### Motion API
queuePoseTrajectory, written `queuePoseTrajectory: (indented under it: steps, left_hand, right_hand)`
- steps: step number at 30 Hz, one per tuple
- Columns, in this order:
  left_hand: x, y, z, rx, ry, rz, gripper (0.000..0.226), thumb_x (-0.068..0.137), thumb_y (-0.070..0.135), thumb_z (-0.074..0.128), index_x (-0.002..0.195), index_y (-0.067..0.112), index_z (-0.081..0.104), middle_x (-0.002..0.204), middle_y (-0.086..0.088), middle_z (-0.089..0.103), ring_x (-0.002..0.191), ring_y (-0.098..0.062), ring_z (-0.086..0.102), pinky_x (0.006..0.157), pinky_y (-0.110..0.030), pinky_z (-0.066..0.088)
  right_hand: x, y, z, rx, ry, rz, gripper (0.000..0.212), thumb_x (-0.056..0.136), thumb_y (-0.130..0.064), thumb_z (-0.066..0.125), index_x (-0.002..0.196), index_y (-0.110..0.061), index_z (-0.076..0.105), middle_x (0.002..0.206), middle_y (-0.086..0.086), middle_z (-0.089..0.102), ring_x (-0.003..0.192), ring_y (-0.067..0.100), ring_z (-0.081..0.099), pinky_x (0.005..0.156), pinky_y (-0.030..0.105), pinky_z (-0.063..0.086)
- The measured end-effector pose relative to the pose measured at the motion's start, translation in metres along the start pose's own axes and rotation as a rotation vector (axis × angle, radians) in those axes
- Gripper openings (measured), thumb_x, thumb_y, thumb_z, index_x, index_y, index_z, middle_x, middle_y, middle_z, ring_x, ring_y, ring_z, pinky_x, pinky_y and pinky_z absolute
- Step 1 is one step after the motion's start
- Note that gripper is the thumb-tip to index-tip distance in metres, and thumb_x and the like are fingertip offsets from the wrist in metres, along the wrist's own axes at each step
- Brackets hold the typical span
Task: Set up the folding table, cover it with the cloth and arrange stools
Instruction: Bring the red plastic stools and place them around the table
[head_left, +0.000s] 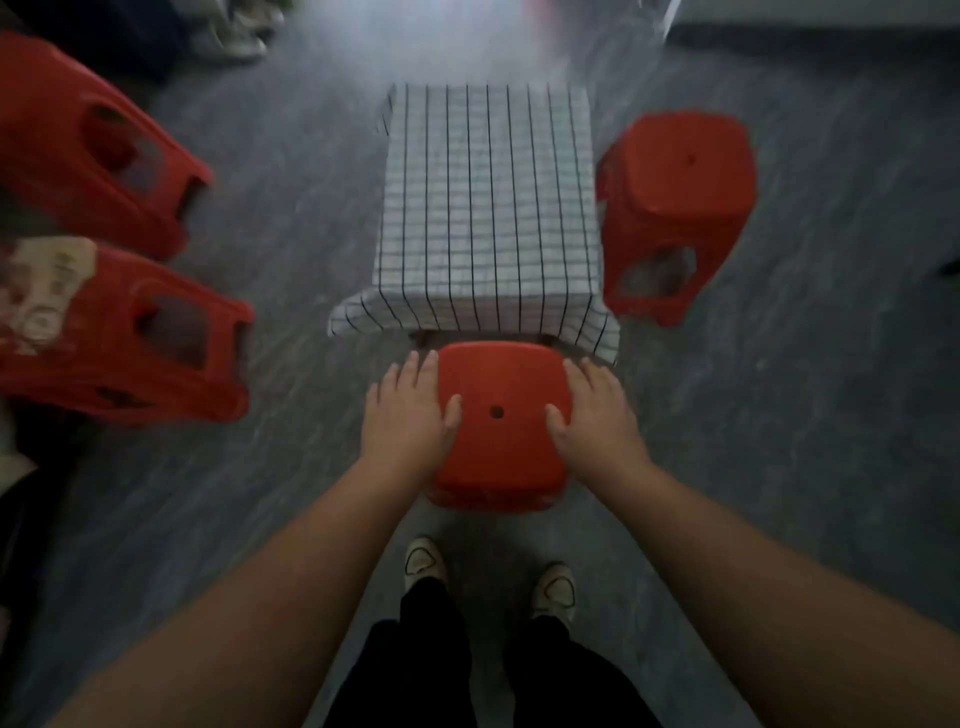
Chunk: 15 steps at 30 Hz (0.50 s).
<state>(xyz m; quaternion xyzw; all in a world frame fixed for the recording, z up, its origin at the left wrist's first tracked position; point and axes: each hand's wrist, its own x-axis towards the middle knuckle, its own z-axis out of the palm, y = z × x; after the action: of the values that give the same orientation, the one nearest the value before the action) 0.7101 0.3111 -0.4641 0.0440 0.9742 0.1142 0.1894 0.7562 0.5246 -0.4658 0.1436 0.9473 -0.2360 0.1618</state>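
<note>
Table (488, 208) up and under checked cloth (491, 156), one red stool (675, 208) placed right, near stool (501, 421) clasped by left hand (410, 415) and right hand (597, 415), fingers wrapping seat edges; best lowered level, square, clear of hem.
</note>
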Motion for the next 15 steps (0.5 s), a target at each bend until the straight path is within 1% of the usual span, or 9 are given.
queuePoseTrajectory:
  steps: [2,4,6,8,9,10,12,13,15]
  left_hand:
    - [-0.037,0.01,-0.048,-0.006,0.053,-0.004,0.068,0.099,0.051,0.035,0.157,0.019,0.018,0.164,-0.008,0.021,0.15,-0.03,0.018,0.12,-0.051,0.019]
    - [-0.078,0.018,-0.083,-0.014,0.111,0.003,0.067,0.098,0.05,0.037,0.155,0.018,0.025,0.161,-0.009,0.027,0.149,-0.031,0.021,0.119,-0.051,0.022]
    - [-0.117,0.021,-0.109,-0.012,0.146,0.008,0.068,0.096,0.053,0.037,0.152,0.016,0.032,0.158,-0.011,0.034,0.146,-0.031,0.027,0.118,-0.051,0.025]
    - [-0.153,0.022,-0.129,0.002,0.167,0.018,0.076,0.09,0.061,0.027,0.15,0.015,0.035,0.155,-0.013,0.039,0.144,-0.031,0.03,0.117,-0.05,0.027]
    - [-0.169,0.022,-0.138,0.011,0.188,0.024,0.078,0.088,0.062,0.024,0.15,0.015,0.035,0.155,-0.013,0.039,0.144,-0.03,0.03,0.117,-0.05,0.027]
    - [-0.184,0.022,-0.146,0.018,0.209,0.02,0.076,0.09,0.061,0.027,0.151,0.015,0.035,0.156,-0.012,0.036,0.145,-0.03,0.029,0.118,-0.049,0.026]
    - [-0.21,0.017,-0.163,0.033,0.244,-0.004,0.069,0.095,0.055,0.039,0.153,0.018,0.031,0.16,-0.01,0.029,0.147,-0.03,0.024,0.119,-0.049,0.024]
    - [-0.222,0.013,-0.171,0.037,0.263,-0.021,0.068,0.096,0.053,0.041,0.153,0.019,0.03,0.161,-0.009,0.027,0.148,-0.03,0.023,0.119,-0.048,0.024]
    - [-0.242,0.0,-0.185,0.032,0.301,-0.054,0.07,0.096,0.056,0.036,0.154,0.019,0.028,0.162,-0.008,0.027,0.149,-0.029,0.022,0.12,-0.046,0.023]
  right_hand:
    - [-0.034,-0.021,-0.046,-0.02,0.037,-0.079,0.067,0.097,-0.042,0.046,0.156,-0.018,0.025,0.162,0.007,0.024,0.15,0.026,0.015,0.122,0.047,0.019]
    - [-0.07,-0.035,-0.083,-0.043,0.075,-0.141,0.067,0.097,-0.042,0.047,0.155,-0.017,0.026,0.161,0.007,0.026,0.15,0.027,0.017,0.121,0.047,0.021]
    - [-0.103,-0.046,-0.109,-0.053,0.102,-0.188,0.068,0.096,-0.042,0.048,0.155,-0.017,0.026,0.161,0.008,0.026,0.15,0.027,0.015,0.121,0.049,0.021]
    - [-0.135,-0.056,-0.127,-0.075,0.109,-0.264,0.069,0.096,-0.043,0.048,0.156,-0.018,0.024,0.162,0.009,0.025,0.151,0.028,0.013,0.122,0.048,0.019]
    - [-0.148,-0.062,-0.135,-0.088,0.118,-0.304,0.069,0.097,-0.043,0.047,0.156,-0.018,0.024,0.162,0.009,0.024,0.151,0.028,0.013,0.123,0.046,0.016]
    - [-0.16,-0.068,-0.143,-0.1,0.129,-0.33,0.069,0.097,-0.044,0.046,0.156,-0.018,0.024,0.162,0.009,0.024,0.151,0.028,0.013,0.123,0.045,0.014]
    - [-0.182,-0.085,-0.156,-0.123,0.153,-0.371,0.07,0.096,-0.05,0.038,0.156,-0.018,0.024,0.162,0.01,0.024,0.151,0.028,0.013,0.124,0.045,0.013]
    - [-0.193,-0.095,-0.161,-0.14,0.171,-0.392,0.073,0.093,-0.054,0.03,0.156,-0.018,0.025,0.162,0.01,0.024,0.151,0.029,0.013,0.123,0.046,0.014]
    - [-0.212,-0.117,-0.165,-0.149,0.216,-0.451,0.079,0.087,-0.057,0.02,0.155,-0.018,0.027,0.162,0.01,0.027,0.151,0.029,0.015,0.123,0.048,0.015]
